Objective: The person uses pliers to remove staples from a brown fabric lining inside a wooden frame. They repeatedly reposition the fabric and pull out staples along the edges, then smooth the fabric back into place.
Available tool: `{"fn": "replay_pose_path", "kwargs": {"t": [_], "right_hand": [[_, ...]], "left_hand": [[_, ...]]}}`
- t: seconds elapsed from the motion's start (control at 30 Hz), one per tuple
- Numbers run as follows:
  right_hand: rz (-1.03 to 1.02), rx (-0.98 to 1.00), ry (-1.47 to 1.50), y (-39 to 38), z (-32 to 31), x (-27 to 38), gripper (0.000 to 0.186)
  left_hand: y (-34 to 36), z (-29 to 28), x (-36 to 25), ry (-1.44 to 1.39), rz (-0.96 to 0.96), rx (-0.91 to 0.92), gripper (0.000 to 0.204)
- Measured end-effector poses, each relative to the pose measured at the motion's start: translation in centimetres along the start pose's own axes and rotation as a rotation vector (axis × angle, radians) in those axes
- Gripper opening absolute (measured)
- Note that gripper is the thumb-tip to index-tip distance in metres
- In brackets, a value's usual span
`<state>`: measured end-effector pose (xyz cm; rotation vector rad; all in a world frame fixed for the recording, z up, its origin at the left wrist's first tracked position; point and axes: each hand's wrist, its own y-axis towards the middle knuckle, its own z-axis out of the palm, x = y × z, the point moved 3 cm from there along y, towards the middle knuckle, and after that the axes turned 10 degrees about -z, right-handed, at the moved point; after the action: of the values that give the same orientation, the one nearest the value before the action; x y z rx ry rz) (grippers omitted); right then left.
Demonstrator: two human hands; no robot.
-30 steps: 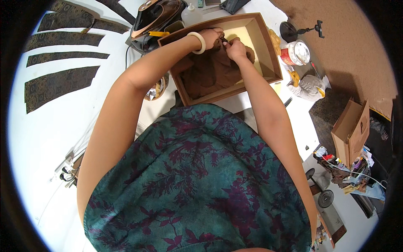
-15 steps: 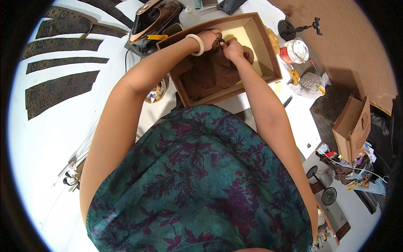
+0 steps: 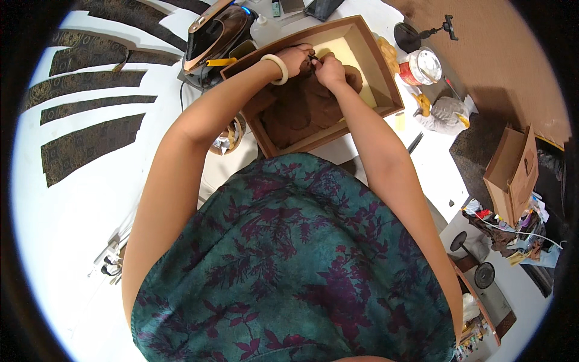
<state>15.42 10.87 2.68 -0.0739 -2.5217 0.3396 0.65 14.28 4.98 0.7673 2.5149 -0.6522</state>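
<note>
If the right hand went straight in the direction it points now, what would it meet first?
Probably the left hand, just ahead to the upper left, with some brown fabric between the two; depth is unclear from this view.

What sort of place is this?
Probably a sewing or craft workroom: what looks like an iron stands beside an open box holding brown cloth, and dark patterned pieces, apparently cut fabric, are laid out at the left.
</note>
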Motion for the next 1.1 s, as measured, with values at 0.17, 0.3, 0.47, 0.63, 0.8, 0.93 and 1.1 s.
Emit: {"fn": "replay_pose_path", "kwargs": {"t": [0.17,0.3,0.47,0.63,0.8,0.93,1.1], "right_hand": [[-0.015,0.009,0.022,-0.1,-0.5,0.0,0.046],[-0.017,-0.001,0.0,-0.4,-1.1,0.5,0.042],[-0.051,0.02,-0.034,-0.2,-1.8,0.9,0.038],[-0.065,0.023,-0.069,0.0,-2.0,0.5,0.036],[-0.06,0.051,-0.067,0.7,-2.1,-0.2,0.041],[-0.009,0.102,-0.099,0.6,-3.7,-1.7,0.045],[-0.04,0.197,-0.141,-0.4,-5.6,-2.3,0.045]], "left_hand": [[0.0,-0.1,-0.3,0.018,-0.029,0.027,0.054],[0.0,0.2,0.2,-0.001,-0.033,0.014,0.056],[0.2,0.7,1.1,0.028,-0.01,0.025,0.06],[-0.1,0.1,0.1,0.014,-0.048,0.037,0.063],[-0.2,-0.1,0.1,0.013,-0.078,0.06,0.068],[-0.3,-0.1,0.4,0.023,-0.047,0.051,0.07],[-0.7,0.1,0.5,-0.036,-0.028,-0.019,0.071]]}}
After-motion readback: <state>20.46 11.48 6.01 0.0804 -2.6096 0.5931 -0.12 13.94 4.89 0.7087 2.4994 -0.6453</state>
